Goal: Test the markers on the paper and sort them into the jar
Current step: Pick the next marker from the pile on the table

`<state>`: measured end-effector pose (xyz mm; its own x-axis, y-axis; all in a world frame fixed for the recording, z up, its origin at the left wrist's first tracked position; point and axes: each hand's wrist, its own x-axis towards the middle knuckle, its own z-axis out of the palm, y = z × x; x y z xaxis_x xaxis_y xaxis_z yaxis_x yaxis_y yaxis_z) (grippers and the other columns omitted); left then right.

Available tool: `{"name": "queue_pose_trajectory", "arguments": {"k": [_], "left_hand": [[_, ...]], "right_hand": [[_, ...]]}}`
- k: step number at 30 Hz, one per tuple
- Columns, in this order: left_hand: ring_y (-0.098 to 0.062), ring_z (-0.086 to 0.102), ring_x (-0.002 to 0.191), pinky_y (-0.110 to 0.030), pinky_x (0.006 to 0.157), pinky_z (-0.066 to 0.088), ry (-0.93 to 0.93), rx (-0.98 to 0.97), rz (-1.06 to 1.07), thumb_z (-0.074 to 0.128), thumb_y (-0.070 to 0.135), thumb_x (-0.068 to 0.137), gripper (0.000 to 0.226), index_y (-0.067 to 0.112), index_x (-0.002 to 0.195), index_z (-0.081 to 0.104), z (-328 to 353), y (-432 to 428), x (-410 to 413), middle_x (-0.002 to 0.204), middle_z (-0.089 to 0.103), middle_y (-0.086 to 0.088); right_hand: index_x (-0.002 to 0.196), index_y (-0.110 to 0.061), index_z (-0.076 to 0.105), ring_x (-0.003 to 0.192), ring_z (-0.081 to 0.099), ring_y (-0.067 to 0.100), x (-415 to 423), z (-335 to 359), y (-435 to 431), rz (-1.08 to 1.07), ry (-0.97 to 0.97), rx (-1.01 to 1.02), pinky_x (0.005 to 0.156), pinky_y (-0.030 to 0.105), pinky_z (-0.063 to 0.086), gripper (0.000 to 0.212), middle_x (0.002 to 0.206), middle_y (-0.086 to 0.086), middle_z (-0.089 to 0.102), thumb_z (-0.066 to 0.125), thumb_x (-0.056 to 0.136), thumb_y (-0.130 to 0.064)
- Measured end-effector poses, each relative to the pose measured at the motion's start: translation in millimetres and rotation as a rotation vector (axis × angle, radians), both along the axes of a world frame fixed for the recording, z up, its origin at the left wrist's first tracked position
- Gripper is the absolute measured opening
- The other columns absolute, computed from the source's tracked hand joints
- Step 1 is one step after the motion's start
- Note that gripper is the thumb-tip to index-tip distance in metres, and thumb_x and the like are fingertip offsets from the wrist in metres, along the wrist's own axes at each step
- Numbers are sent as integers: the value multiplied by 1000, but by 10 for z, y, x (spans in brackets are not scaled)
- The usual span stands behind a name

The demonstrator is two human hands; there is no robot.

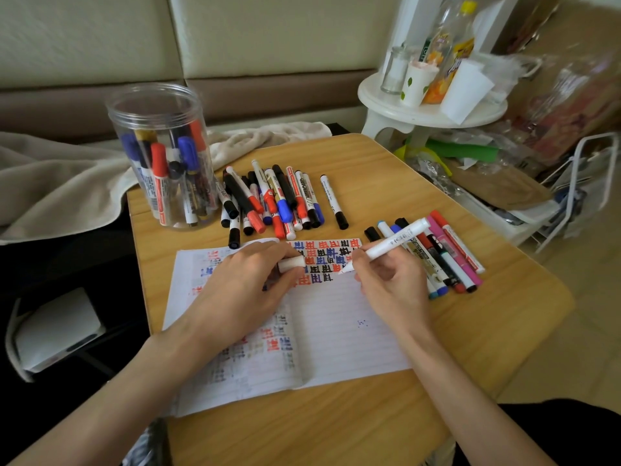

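Note:
An open lined notebook [342, 334] lies on the wooden table [386, 183], its upper part filled with red, blue and black test marks. My right hand [389, 284] grips a white marker [389, 245] with its tip on the paper. My left hand [248, 280] rests on the left page and pinches the marker's white cap [291, 265]. A clear plastic jar [164, 156] stands at the table's far left with several markers upright inside. A heap of markers [272, 200] lies beside the jar. One black-capped marker [334, 202] lies apart from the heap.
A row of several colored markers [447, 257] lies to the right of my right hand. A beige towel [60, 183] is draped behind the jar. A white stool [430, 109] with bottles and cups stands at the back right, with clutter and a wire rack [584, 183] beyond.

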<state>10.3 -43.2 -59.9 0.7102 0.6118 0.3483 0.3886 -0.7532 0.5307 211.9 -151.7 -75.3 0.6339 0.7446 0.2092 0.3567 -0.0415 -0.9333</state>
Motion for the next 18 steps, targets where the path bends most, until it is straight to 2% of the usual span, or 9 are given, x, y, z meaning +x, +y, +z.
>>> {"name": "queue_pose_trajectory", "arguments": {"k": [5,11,15,18], "left_hand": [[-8,57,89,-29,73,49,1,10,5,53,45,98,25,29,113,65,2,2,6,98,62,16],[-7,55,86,-26,71,47,3,12,6,52,47,97,29,28,114,66,9,-4,10,97,61,16],[-6,55,85,-20,69,43,14,11,9,52,48,97,28,30,113,65,12,-2,3,95,59,18],[-6,55,85,-22,70,44,16,5,8,51,48,96,29,30,114,65,18,-3,0,96,59,19]], "right_hand": [[91,-16,72,69,69,17,-19,7,6,42,-9,-21,60,29,55,6,73,-5,73,75,94,-20],[92,-17,70,71,68,19,-16,8,12,13,-57,-36,64,31,58,6,76,-1,72,75,94,-19],[93,-15,72,71,70,16,-20,20,1,15,-9,-11,61,24,57,4,74,-4,73,75,94,-17],[94,-14,73,70,70,12,-21,20,0,23,11,-12,59,21,54,3,73,-6,73,75,94,-17]]}}
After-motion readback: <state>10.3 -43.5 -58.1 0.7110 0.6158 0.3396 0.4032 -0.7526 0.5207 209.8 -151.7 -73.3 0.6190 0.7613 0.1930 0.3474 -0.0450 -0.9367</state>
